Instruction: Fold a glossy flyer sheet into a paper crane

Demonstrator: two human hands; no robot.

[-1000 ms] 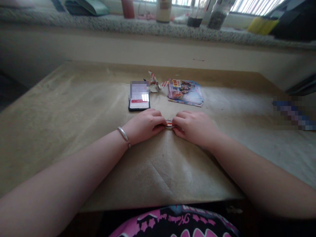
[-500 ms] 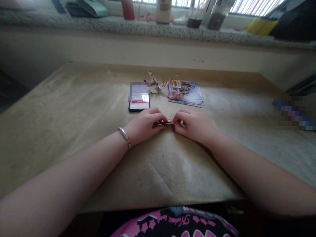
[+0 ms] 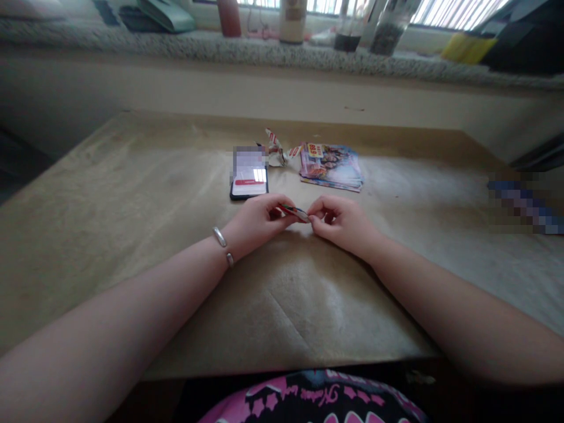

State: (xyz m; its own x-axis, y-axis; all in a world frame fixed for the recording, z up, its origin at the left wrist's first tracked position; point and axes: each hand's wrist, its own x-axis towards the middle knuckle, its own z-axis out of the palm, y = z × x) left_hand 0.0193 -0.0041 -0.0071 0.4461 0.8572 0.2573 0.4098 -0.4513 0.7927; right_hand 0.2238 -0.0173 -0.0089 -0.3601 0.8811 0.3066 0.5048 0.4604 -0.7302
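A small folded piece of printed paper [image 3: 298, 212], with red, green and white showing, is held low over the table between both hands. My left hand [image 3: 256, 222] pinches its left part, thumb below and fingers above. At its right end, the thumb and forefinger of my right hand [image 3: 342, 222] close on the tip. The fingers cover much of the paper. Just beyond my left hand lies a phone [image 3: 249, 187], its screen lit and partly blurred out. Behind my right hand is a stack of colourful leaflets [image 3: 337, 167].
A crumpled white and red paper strip [image 3: 278, 154] lies between phone and leaflets. A light brown cover spreads over the table [image 3: 145, 194]. At the right edge sits a blurred-out bluish object [image 3: 529, 205]. Bottles and jars [image 3: 293, 20] line the stone windowsill [image 3: 251, 50] behind.
The folded paper has tilted from nearly level, its left end now higher and more of its coloured face showing. My left hand has rolled slightly; the phone and leaflets stay put.
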